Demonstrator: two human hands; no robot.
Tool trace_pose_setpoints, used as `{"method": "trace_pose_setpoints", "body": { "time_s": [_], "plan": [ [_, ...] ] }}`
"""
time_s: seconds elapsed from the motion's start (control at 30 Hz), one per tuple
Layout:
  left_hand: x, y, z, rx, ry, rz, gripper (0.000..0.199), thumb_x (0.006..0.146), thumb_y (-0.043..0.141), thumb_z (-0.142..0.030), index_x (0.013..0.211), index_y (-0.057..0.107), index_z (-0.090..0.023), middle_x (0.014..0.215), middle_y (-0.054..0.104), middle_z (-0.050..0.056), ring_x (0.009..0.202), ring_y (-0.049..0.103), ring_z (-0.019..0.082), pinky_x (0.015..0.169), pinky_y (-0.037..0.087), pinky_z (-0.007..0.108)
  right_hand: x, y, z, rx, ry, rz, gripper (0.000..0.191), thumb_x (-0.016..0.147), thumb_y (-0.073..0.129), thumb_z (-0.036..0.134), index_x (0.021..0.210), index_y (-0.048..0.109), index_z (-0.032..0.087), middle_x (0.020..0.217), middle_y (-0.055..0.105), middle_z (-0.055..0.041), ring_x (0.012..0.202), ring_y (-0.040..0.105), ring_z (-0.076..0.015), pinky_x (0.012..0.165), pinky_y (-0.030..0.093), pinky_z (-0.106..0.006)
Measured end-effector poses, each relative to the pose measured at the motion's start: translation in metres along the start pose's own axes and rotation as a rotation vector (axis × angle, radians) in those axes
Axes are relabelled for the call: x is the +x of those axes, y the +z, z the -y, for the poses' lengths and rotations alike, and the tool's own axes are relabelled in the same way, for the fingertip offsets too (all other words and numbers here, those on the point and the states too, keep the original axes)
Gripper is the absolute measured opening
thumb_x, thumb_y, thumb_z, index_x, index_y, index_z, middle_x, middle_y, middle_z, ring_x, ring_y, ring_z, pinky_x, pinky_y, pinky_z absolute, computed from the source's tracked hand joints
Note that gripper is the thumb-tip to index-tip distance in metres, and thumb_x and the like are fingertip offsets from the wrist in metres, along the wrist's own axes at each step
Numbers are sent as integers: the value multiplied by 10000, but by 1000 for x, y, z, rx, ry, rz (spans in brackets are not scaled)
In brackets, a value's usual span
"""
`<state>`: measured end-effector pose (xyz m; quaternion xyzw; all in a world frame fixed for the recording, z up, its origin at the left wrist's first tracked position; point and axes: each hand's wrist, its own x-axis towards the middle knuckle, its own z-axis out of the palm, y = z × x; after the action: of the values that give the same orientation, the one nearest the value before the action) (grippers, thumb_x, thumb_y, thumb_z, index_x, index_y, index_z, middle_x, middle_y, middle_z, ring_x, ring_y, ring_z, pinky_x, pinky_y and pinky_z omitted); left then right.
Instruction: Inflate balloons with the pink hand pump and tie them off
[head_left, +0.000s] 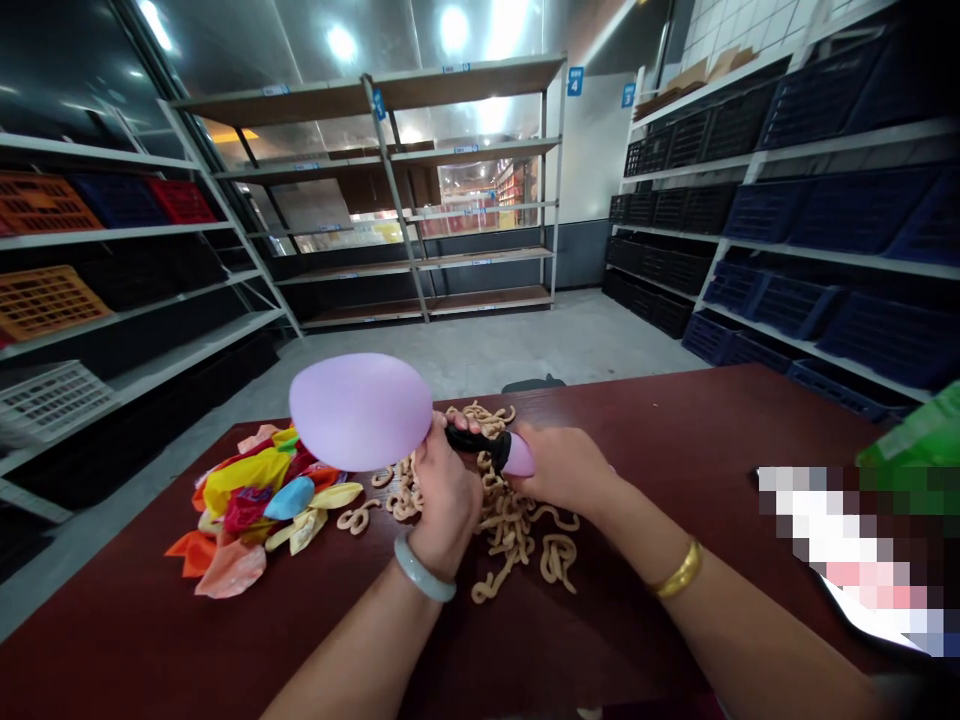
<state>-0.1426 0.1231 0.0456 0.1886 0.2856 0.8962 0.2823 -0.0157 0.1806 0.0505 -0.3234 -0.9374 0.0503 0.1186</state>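
Note:
A swollen lavender balloon [360,411] sticks out to the left of my left hand [450,485]. That hand is closed around the balloon's neck and the black end of a hand pump [466,440]. My right hand [564,465] grips the pump's pinkish-purple end, its fingers wrapped round and partly hidden. Where balloon and pump meet lies out of sight behind my left fingers. Below both hands, tan curled strands [514,525] lie in a loose heap; their kind is unclear. Left of them is a pile of flat, colourful balloons [247,485].
Everything lies on a dark red table [675,430]. A blurred-out flat device [847,570] and a green bag [922,440] are at the right. Beyond stand metal shelves [480,262], with blue crates [787,305] on the right and orange crates [45,302] on the left.

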Motion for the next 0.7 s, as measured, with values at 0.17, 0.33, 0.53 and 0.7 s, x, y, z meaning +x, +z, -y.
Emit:
{"method": "trace_pose_setpoints", "body": {
  "time_s": [0.17, 0.33, 0.53, 0.7],
  "plan": [
    [7, -1, -11, 10, 26, 49, 158, 823, 607, -251, 776, 469, -193, 678, 491, -24, 611, 517, 111, 632, 446, 261, 1, -1, 4, 53, 8, -9, 384, 795, 551, 442, 1116, 550, 232, 967, 712, -61, 844, 671, -251, 636, 380, -296],
    [39, -16, -46, 28, 98, -15, 205, 759, 638, -237, 725, 442, -189, 634, 487, -39, 590, 527, 118, 610, 443, 272, 4, -3, -3, 54, 20, 29, 399, 775, 569, 466, 1107, 569, 245, 973, 713, -53, 860, 673, -258, 638, 383, -294],
    [67, -34, -74, 18, 167, -91, 203, 715, 638, -224, 726, 438, -191, 615, 480, -52, 576, 519, 114, 586, 437, 264, 4, -6, -19, 9, 22, 22, 366, 771, 571, 469, 1055, 580, 240, 938, 713, -58, 830, 672, -255, 633, 373, -303],
    [56, -28, -53, -24, 116, -97, 218, 725, 640, -230, 722, 426, -192, 629, 479, -48, 581, 513, 112, 606, 450, 276, 2, -6, -24, -39, 6, -10, 350, 742, 586, 475, 998, 573, 237, 882, 709, -44, 773, 670, -252, 608, 362, -304]
  ]
}}
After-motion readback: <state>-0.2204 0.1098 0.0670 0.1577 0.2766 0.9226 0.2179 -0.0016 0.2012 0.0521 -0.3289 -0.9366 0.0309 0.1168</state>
